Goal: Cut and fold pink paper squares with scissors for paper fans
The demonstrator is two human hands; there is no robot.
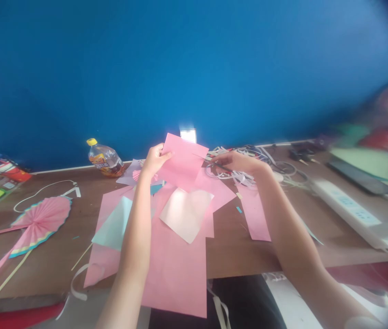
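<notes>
My left hand (155,161) pinches the left edge of a pink paper sheet (184,161), held up above the table. At the sheet's right edge is my right hand (233,163), its fingers closed round what look like dark scissors (221,168), mostly hidden; a thin blade-like line meets the paper. Below lie a cream paper piece (187,214), a large pink sheet (176,274) overhanging the table's front edge, and a light blue paper piece (113,224) beside my left forearm. A pink strip of paper (255,212) rests under my right forearm.
A pink pleated paper fan (45,217) lies at left. Near the blue wall (194,68) stands a tilted, yellow-capped bottle (104,157). Tangled white cables or strips (248,176) lie behind my right hand. A white power strip (348,210) is on the right.
</notes>
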